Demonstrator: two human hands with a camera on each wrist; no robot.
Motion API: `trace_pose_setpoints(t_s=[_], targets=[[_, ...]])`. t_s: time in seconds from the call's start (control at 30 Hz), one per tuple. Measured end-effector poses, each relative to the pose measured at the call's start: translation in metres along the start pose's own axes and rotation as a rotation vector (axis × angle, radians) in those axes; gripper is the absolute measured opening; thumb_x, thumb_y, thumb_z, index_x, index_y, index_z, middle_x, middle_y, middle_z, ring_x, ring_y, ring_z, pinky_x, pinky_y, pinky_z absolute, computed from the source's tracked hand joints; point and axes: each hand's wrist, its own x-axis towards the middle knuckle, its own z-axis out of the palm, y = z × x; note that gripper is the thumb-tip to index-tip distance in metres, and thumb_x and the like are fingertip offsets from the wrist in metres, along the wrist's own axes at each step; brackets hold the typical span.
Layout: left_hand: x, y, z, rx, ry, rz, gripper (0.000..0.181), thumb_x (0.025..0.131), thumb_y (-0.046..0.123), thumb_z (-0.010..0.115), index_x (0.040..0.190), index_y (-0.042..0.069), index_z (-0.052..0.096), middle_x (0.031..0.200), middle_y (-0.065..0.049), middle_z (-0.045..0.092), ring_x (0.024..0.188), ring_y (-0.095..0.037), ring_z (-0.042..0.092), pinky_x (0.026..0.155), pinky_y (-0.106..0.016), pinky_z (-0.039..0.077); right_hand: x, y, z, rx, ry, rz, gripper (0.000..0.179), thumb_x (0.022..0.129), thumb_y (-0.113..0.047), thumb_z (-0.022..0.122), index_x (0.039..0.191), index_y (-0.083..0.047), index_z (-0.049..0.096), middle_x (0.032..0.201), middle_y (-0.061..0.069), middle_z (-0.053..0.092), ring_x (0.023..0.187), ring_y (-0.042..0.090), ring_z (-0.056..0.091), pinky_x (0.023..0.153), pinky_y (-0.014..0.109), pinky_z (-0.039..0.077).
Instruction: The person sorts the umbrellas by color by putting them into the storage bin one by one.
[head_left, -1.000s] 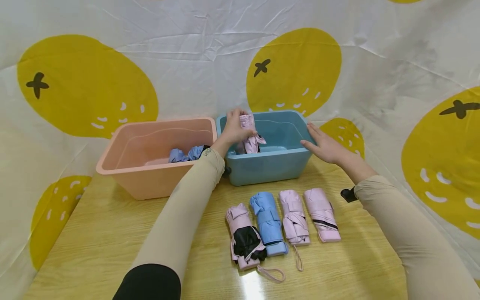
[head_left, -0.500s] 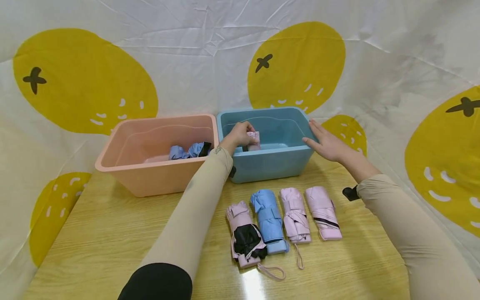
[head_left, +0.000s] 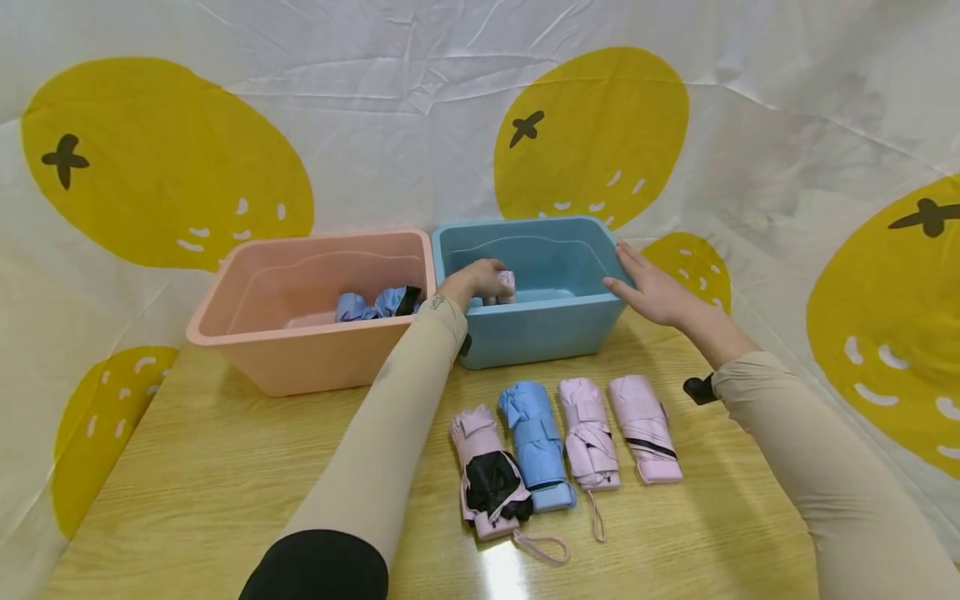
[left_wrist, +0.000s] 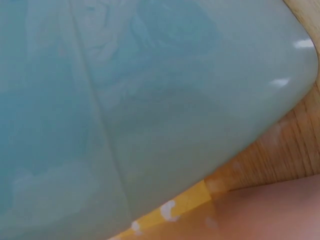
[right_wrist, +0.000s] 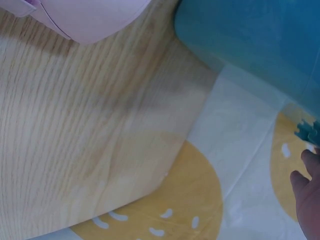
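Observation:
My left hand (head_left: 480, 282) reaches down over the near-left wall of the blue bin (head_left: 540, 333), gripping a folded pink umbrella (head_left: 507, 286). Only the umbrella's top end shows; the wall and hand hide the rest. With its fingers straight, my right hand (head_left: 651, 287) rests against the bin's right rim. On the table in front lie a pink umbrella with a black patch (head_left: 491, 475), a folded blue umbrella (head_left: 536, 446), a pink umbrella with a wrist strap (head_left: 589, 433) and a pink umbrella with a black stripe (head_left: 645, 429).
To the left, a peach bin (head_left: 300, 358) stands touching or nearly touching the blue one, with a blue umbrella (head_left: 375, 305) inside. Both sit on a wooden table (head_left: 225, 467) before a white cloth (head_left: 405, 167) printed with yellow fruit.
My left hand has lowered the pink umbrella deeper into the blue bin, and the umbrella has gone from upright above the rim to mostly hidden. The right hand stays at the rim.

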Motion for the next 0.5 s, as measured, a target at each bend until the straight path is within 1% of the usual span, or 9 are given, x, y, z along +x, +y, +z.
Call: trace_pose_setpoints(t_s=[0.07,0.2,0.27,0.37,0.43,0.5], targets=[[-0.0008,0.0002,0.0004,0.012,-0.008,-0.003,0.066,0.106,0.024,0.060,0.163,0.008,0.032,0.151,-0.019,0.048,0.130,-0.032,0.050,0.110,-0.048,0.041,-0.0003,0.0001,-0.0001,-0.001,0.001,0.001,0.084,0.111,-0.053,0.038,0.166,-0.005,-0.002,0.174,0.012,-0.009,0.159,0.042,0.002,0.124,0.062,0.009],[-0.0025,0.0008,0.0006,0.027,-0.018,-0.017,0.067,0.107,0.027,0.059,0.164,0.007,0.029,0.158,-0.019,0.042,0.143,-0.034,0.043,0.117,-0.049,0.036,-0.0009,-0.0008,-0.0005,-0.003,0.004,-0.004,0.083,0.111,-0.052,0.038,0.166,-0.004,-0.002,0.174,0.013,-0.008,0.159,0.042,0.002,0.124,0.062,0.009],[-0.0024,0.0010,0.0004,0.021,-0.022,-0.023,0.068,0.107,0.027,0.059,0.164,0.007,0.028,0.160,-0.018,0.041,0.142,-0.033,0.043,0.117,-0.049,0.036,-0.0010,-0.0013,-0.0007,-0.002,0.006,-0.008,0.083,0.111,-0.051,0.038,0.166,-0.003,-0.001,0.174,0.015,-0.007,0.159,0.042,0.002,0.124,0.062,0.009],[-0.0026,0.0011,-0.0001,-0.008,-0.026,-0.018,0.069,0.108,0.026,0.057,0.165,0.008,0.025,0.163,-0.018,0.037,0.133,-0.039,0.050,0.115,-0.049,0.038,-0.0013,-0.0021,-0.0011,0.002,0.005,-0.010,0.083,0.111,-0.051,0.039,0.166,-0.003,0.000,0.174,0.017,-0.005,0.159,0.042,0.001,0.124,0.062,0.009],[-0.0027,0.0008,-0.0001,-0.007,-0.018,-0.005,0.068,0.108,0.027,0.057,0.166,0.009,0.025,0.165,-0.016,0.034,0.135,-0.039,0.049,0.115,-0.048,0.038,-0.0014,-0.0023,-0.0012,0.003,0.005,-0.009,0.083,0.111,-0.051,0.039,0.166,-0.002,0.000,0.174,0.018,-0.005,0.159,0.042,0.002,0.124,0.062,0.009],[-0.0035,0.0001,0.0001,-0.014,0.007,0.022,0.067,0.108,0.026,0.057,0.165,0.010,0.027,0.167,-0.015,0.032,0.141,-0.039,0.046,0.115,-0.047,0.038,-0.0015,-0.0025,-0.0009,0.003,0.004,-0.008,0.083,0.111,-0.051,0.038,0.166,-0.002,0.000,0.174,0.018,-0.005,0.159,0.042,0.001,0.124,0.062,0.009]])
